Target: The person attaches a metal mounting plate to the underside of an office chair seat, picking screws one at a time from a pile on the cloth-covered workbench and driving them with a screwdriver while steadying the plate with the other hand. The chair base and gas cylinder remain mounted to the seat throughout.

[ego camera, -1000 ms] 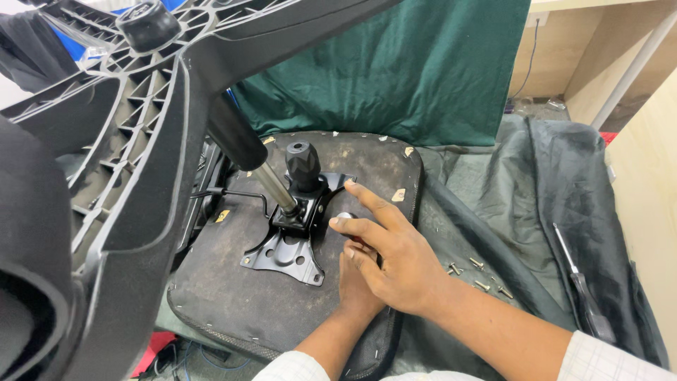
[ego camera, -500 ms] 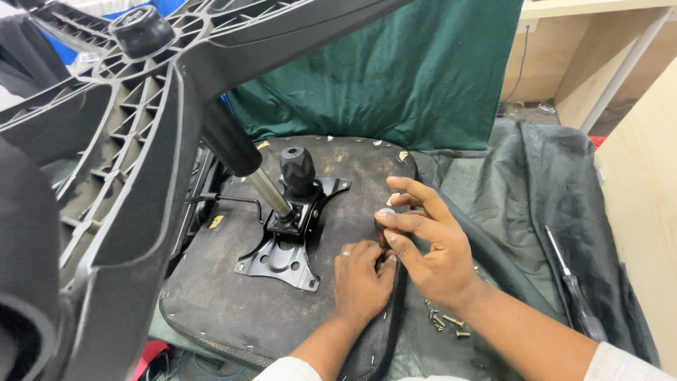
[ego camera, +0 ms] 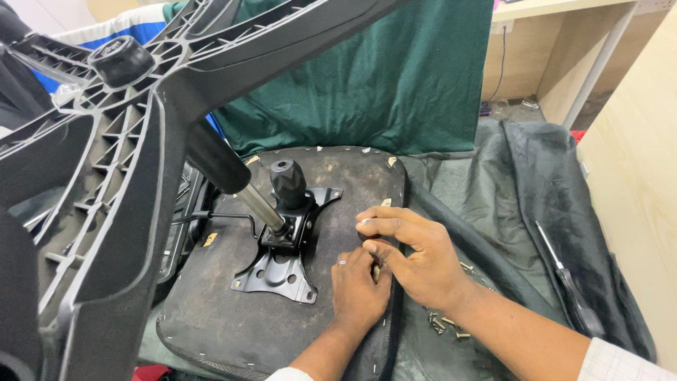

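Basically both hands meet at the right edge of the upturned seat pan (ego camera: 233,317), a flat rounded slab with a scuffed dark fabric underside and staples along its rim, lying on green cloth low in the middle of the view; left hand (ego camera: 360,289) rests palm down on the pan, fingers curled in, a ring on one finger, its fingertips tucked against the right hand so I cannot tell whether it has anything; right hand (ego camera: 416,257) is arched over it, thumb and forefinger pinched close on something small and pale between the two hands, too small to make out, the other fingers spread loose; just left of the hands, a black stamped steel mounting plate (ego camera: 278,271) with bolt holes sits on the pan, carrying a ribbed black knob (ego camera: 287,182) and a shiny gas cylinder (ego camera: 243,187) running up into a black sleeve; the cylinder joins the ribbed black plastic chair base (ego camera: 106,162), which fills the left foreground; loose silver screws (ego camera: 444,326) lie on the cloth by the right wrist; a screwdriver (ego camera: 564,279) lies on a dark cover further right; a green cloth (ego camera: 395,77) hangs behind, pale wood panels to the right
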